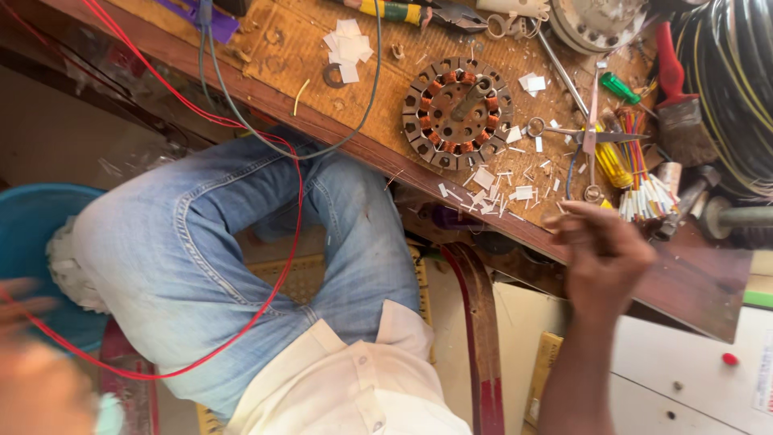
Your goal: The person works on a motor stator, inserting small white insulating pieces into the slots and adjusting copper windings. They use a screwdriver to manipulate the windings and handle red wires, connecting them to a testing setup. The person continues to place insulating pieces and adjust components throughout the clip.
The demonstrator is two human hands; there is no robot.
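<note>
Right hand (604, 254) loosely curled at tabletop (306, 56) edge, lower right, near white paper scraps (491, 193). Left hand (32, 354) (blurred, lower left) by thin red wire (286, 266); its grip cannot be told.

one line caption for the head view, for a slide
Right hand at the bench edge near paper scraps, below a motor stator.

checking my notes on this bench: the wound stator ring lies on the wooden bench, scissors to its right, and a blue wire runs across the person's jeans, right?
Not quite: the wire across the jeans is red, not blue, as the head view shows. The rest holds: the stator ring lies on the wooden bench with the scissors to its right.
</note>
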